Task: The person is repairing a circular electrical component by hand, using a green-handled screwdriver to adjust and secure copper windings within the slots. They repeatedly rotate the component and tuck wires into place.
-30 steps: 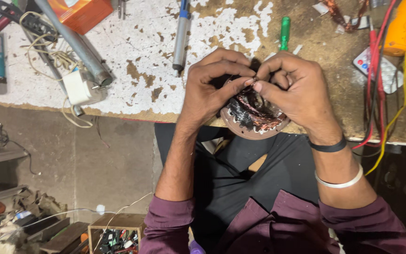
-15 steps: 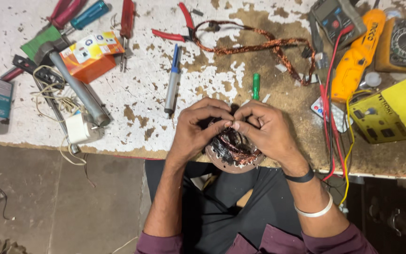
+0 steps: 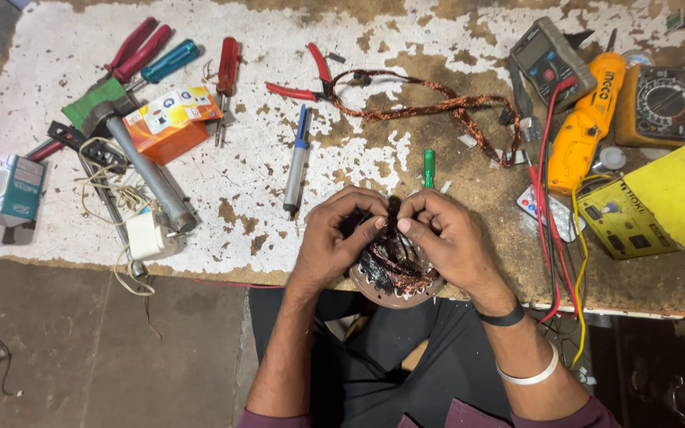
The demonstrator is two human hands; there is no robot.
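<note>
Both hands pinch the dark wires of the motor winding, which rests at the near edge of the workbench: the left hand and the right hand meet fingertip to fingertip above it. I think it is better to pull gently, so the thin copper wires do not break.

On the workbench, both hands meet at the near edge around a motor winding. A pen lies behind the left hand, a small screwdriver behind the right hand. Meters sit far right, a hammer left.
</note>
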